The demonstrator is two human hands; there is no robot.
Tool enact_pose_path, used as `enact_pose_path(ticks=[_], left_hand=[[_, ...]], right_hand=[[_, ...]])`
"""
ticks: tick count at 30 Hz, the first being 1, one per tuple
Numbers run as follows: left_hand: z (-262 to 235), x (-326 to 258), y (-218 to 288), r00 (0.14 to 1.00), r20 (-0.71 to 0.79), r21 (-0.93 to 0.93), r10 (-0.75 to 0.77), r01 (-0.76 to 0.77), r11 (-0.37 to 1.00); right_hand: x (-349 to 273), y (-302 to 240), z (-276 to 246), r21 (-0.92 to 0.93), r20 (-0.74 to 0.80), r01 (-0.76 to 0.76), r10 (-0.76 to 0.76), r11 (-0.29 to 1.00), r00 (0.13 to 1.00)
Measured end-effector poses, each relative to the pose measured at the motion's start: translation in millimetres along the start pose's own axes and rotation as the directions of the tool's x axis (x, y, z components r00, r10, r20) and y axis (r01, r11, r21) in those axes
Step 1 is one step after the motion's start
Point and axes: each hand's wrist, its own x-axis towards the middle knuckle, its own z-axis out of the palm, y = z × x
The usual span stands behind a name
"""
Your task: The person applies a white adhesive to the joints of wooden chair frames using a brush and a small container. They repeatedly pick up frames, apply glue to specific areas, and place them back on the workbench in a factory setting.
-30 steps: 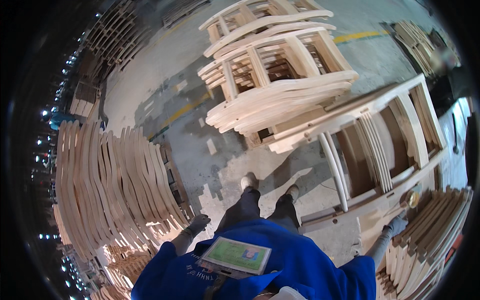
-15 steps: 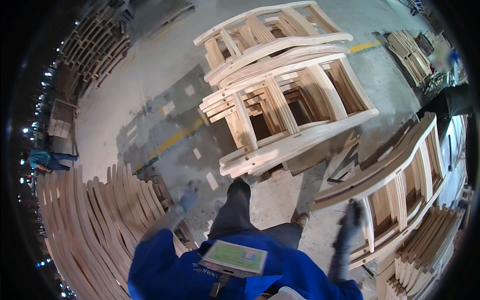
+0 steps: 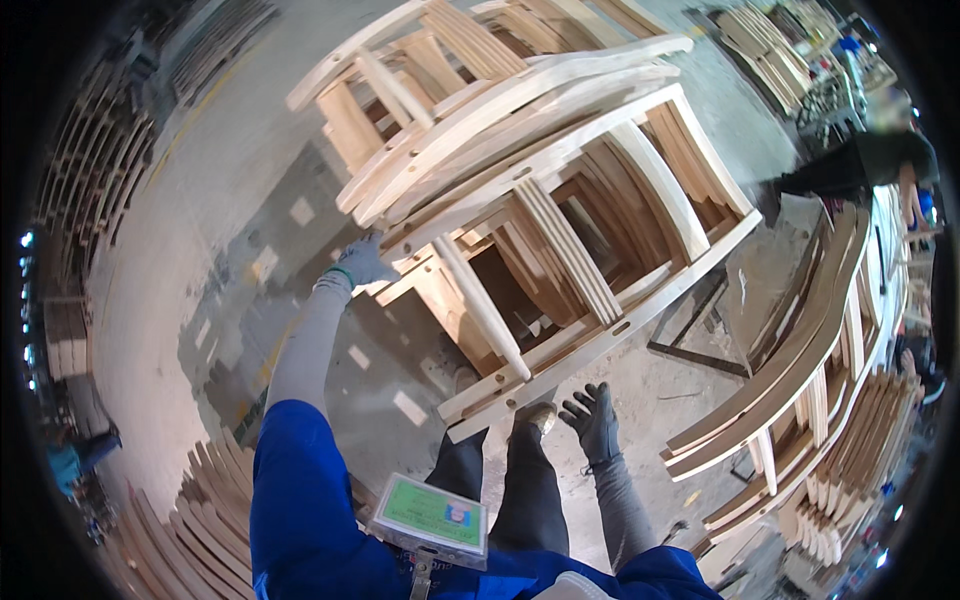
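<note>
A stack of pale slatted wooden frames [image 3: 568, 250] with long rails stands in front of me. My left hand [image 3: 365, 262], in a grey glove, closes on the left end of the top frame's far rail. My right hand [image 3: 594, 422], in a dark grey glove, hangs just short of the near rail. Its fingers are spread and it holds nothing. Behind this stack leans another stack of curved-rail frames [image 3: 520, 88], close against it.
More curved frames [image 3: 775, 385] stand at the right, beside a pile of slats [image 3: 850, 450]. Curved wooden strips [image 3: 200, 525] are piled at lower left. A person in dark clothing [image 3: 890, 160] is at the far right, and another in blue [image 3: 68, 465] at the left edge.
My left hand has reached forward from beside the strips onto the frame's end. My right hand has left the frame at the right and come toward the middle stack. The view has turned.
</note>
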Motion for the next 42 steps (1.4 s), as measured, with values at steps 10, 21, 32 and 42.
enact_pose_path(ticks=[10,21,32,42], left_hand=[[15.3,30.1,-7.4,0.993,-0.004,-0.024,0.117,-0.117,0.993],[24.9,-28.2,22.5,0.862,0.01,-0.409,0.506,-0.459,0.789],[98.8,-53.7,33.8,0.901,0.234,-0.959,0.366,0.151,0.24],[121.4,-54.8,66.3,0.87,0.439,-0.897,0.225,0.44,0.051]], right_hand=[[79.7,7.2,32.6,0.348,-0.084,0.176,-0.157,0.921,0.984],[17.0,-41.5,-37.8,0.161,-0.231,0.425,-0.385,0.891,0.894],[-31.2,-91.8,-60.3,0.06,-0.236,0.468,-0.442,0.882,0.865],[-64.5,-125.0,-32.0,-0.198,-0.235,0.506,-0.542,0.84,0.807]])
